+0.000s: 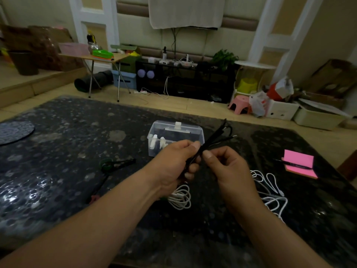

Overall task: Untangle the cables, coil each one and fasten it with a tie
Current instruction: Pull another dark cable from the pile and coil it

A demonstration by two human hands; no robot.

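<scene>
Above the dark speckled table (58, 171) my left hand (173, 163) grips a folded black cable (216, 136), its loops and plug ends sticking up to the right. My right hand (226, 167) pinches the same black bundle just beside the left thumb; whether a tie is in its fingers I cannot tell. A coiled white cable (181, 200) lies on the table under my left wrist. A loose, tangled white cable (270, 190) sprawls to the right of my right hand.
A clear plastic box (173, 134) with small white parts stands just behind my hands. Green-handled scissors (116, 164) lie to the left. A pink notepad (299, 163) with a black pen (293, 165) sits at the right. A round dark mat (15, 130) is at far left.
</scene>
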